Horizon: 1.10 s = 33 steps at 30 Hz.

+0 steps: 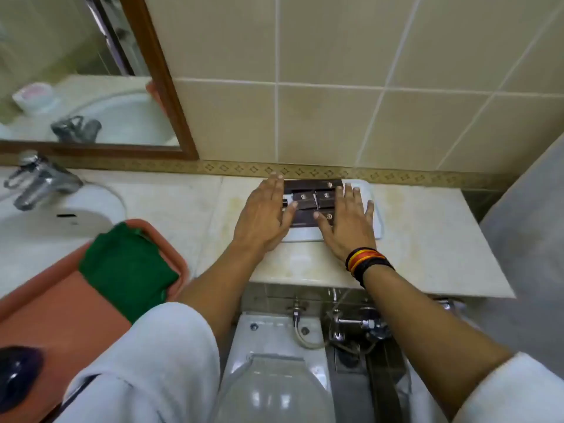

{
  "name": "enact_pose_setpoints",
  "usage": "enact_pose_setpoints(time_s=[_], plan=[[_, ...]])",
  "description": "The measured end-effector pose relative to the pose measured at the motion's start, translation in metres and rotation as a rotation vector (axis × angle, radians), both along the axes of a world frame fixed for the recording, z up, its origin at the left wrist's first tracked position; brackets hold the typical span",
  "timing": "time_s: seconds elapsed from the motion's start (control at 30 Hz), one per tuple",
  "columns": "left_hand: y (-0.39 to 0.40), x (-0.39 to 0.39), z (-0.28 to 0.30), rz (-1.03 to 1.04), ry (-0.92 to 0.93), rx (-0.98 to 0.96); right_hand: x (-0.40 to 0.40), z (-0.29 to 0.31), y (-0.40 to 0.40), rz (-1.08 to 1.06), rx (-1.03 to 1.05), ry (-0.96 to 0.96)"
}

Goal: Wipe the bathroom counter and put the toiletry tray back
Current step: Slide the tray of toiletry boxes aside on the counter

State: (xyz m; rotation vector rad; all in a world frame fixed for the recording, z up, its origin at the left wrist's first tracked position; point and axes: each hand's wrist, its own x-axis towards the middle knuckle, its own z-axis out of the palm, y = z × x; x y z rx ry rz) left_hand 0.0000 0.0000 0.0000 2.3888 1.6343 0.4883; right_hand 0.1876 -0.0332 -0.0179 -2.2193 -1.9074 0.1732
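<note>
**Desk:** What sits at the centre of the frame?

**Photographer:** A pale toiletry tray (374, 222) with rounded corners, flat on the marble bathroom counter (427, 239), pushed against the patterned border strip (396, 176) at the foot of the tiled wall (329, 117). It holds dark brown sachets (314, 199) with small round emblems, laid in rows; their print is too blurred to read.

**Desk:** And the hands?

**Photographer:** Both lie palm down, fingers spread flat and gripping nothing. The left hand (264, 218) covers the tray's left edge, fingertips at the wall; the right hand (348, 222) rests on its right half, thumb on the sachets. Between them they hide much of the tray. Striped bands (364, 261) ring the right wrist; pale sleeves (158, 361) are cut off at the bottom edge.

**Desk:** Around it?

**Photographer:** To the left, a terracotta plastic tray (61, 325) with a folded green cloth (128, 267) lies over the rim of the white basin (61, 221), partly out of frame. A chrome tap (39, 181) stands behind, under a wood-framed mirror (91, 71). A dark glossy object (18, 377) at lower left cannot be identified. Below the counter sit a white toilet (274, 377) and chrome valves (357, 325).
</note>
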Motion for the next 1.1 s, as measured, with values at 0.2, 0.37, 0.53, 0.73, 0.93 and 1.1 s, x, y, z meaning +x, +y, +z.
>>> enact_pose_setpoints(time_s=[0.2, 0.37, 0.53, 0.73, 0.93, 1.1], plan=[[0.020, 0.028, -0.026, 0.582, -0.305, -0.180, 0.032, -0.025, 0.012, -0.358, 0.017, 0.107], [0.043, 0.040, -0.021, 0.789, -0.314, -0.343, 0.054, -0.012, 0.039, -0.603, -0.021, 0.306], [0.064, 0.055, -0.007, 0.937, -0.316, -0.431, 0.080, 0.005, 0.033, -0.658, 0.033, 0.579], [0.051, 0.134, 0.019, 0.658, -0.303, -0.340, 0.115, 0.018, -0.085, -0.918, 0.159, 0.978], [0.044, 0.263, 0.020, 0.176, -0.116, -0.249, 0.150, 0.004, -0.164, -1.142, 0.311, 1.258], [0.049, 0.348, -0.003, -0.181, 0.058, -0.259, 0.180, -0.013, -0.178, -1.202, 0.422, 1.343]])
